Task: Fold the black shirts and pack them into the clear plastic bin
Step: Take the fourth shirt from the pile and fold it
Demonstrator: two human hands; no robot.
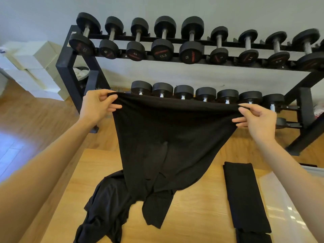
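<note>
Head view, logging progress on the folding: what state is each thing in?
Held shirt: lifted, spread between both hands, unfolded.
Left hand: pinching one corner.
Right hand: pinching the other corner.
Crumpled shirt: lying unfolded on the table.
Folded shirt: flat on the table.
</note>
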